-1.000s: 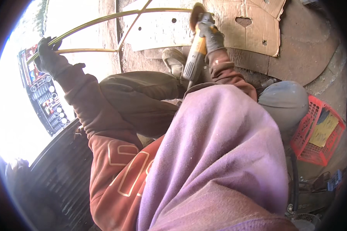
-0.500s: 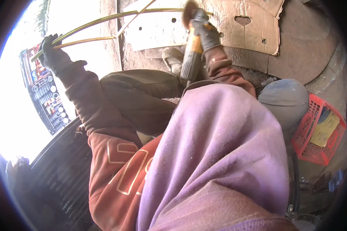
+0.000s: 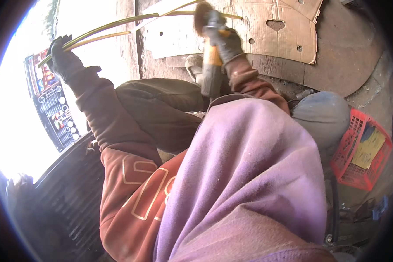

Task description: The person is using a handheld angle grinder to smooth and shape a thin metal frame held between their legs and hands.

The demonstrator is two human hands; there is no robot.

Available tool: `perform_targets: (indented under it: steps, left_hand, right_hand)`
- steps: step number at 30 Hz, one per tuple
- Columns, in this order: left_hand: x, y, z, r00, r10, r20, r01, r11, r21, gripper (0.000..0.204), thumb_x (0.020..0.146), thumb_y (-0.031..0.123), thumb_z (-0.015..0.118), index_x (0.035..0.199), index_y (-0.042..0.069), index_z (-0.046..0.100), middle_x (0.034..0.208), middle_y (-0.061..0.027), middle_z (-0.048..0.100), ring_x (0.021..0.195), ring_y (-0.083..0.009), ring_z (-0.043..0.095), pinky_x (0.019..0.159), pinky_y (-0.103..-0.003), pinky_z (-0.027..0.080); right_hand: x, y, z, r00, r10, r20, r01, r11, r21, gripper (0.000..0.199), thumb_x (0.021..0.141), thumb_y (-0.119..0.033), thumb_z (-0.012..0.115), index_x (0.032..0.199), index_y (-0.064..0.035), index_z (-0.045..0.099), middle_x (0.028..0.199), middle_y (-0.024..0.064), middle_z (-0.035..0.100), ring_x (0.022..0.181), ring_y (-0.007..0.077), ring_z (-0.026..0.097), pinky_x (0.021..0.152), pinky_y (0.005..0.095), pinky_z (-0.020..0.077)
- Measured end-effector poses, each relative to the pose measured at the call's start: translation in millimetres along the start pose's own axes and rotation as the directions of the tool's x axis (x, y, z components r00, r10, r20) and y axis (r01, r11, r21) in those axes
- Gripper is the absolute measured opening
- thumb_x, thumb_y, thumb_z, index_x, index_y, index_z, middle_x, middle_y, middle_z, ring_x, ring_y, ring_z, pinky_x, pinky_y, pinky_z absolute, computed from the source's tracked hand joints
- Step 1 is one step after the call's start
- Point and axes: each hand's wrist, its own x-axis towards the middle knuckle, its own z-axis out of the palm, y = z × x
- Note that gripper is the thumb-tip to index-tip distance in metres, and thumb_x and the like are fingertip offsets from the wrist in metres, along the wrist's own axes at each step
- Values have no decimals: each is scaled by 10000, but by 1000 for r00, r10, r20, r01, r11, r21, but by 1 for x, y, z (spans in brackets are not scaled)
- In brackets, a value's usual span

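Gloved in dark grey, my left hand point(image 3: 64, 59) is closed round one end of a long, thin, curved metal strip point(image 3: 113, 25) with a yellowish shine. The strip runs rightward above a cardboard sheet. My right hand point(image 3: 226, 43), also gloved, grips a yellow and grey angle grinder point(image 3: 212, 65) near its head. A round brown wheel point(image 3: 201, 18), blurred, sits at the grinder's top and meets or overlaps the strip near its right part; whether they touch I cannot tell. A second thin strip piece point(image 3: 98, 39) lies along the first.
Flat cardboard point(image 3: 266, 30) with holes lies on a brown board point(image 3: 345, 56). An open tool case point(image 3: 54, 102) with sockets is at the left. At the right stands a red plastic crate point(image 3: 358, 153) with papers. A dark ribbed surface point(image 3: 70, 201) is at lower left.
The grinder and my right hand have shifted left along the strip. My left hand keeps its hold, almost in the same place.
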Motion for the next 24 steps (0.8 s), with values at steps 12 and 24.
perform_targets:
  steps: [12,24]
  left_hand:
    - [-22,8,22,991,-85,-103,102,978,180,122,840,57,668,920,-34,685,859,-165,733,803,-246,712,810,-328,541]
    - [1,-14,-8,999,-31,-28,33,999,42,139,799,-39,684,889,-143,660,893,-255,716,825,-363,737,823,-424,617]
  right_hand:
    - [22,20,-25,980,47,-194,-37,998,51,324,780,-307,859,918,-49,719,762,53,697,647,157,647,633,301,547]
    - [-8,11,-26,988,155,5,-141,883,449,297,823,-285,799,967,-56,678,745,64,670,623,182,665,600,296,576]
